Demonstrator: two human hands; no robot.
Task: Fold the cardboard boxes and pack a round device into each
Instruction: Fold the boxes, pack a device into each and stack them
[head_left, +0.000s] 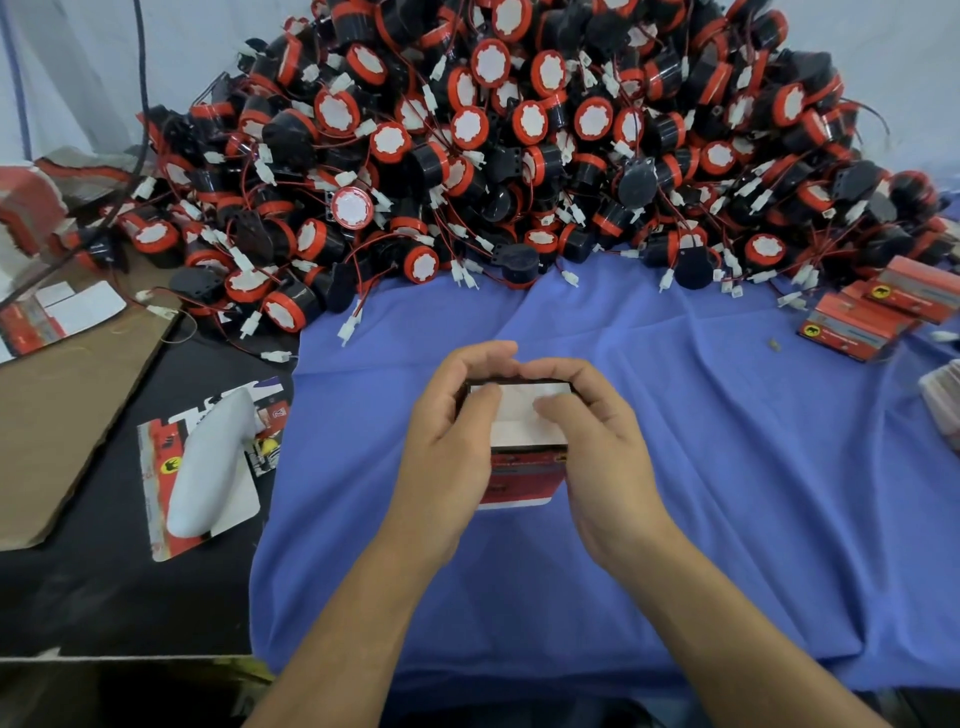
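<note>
Red cardboard with a white inside is sitting in the middle of the frame. This is the small box, and both hands are holding it just above the blue cloth that is covering the counter. The left hand is gripping the left end and the right hand is gripping the right end. Each grip is curling round the box, with the fingers going over the far edge and the thumbs pressing down on the white flap on top. So the box is lying sideways, with its long side running from left to right between the two hands, and its top is facing up.

The flap is hiding the inside, so I cannot tell if something is already in there.

The big pile of round devices is filling the top of the frame, straight above the box. Its closest edge is lying near the fingertips, with bare cloth in between. Both hands are looking about as close to it, so either one could be reaching up while the other is holding the box. Packed boxes are lying at the right edge, nearer the right hand. Flat boxes are lying at the lower left, nearer the left hand.
</note>
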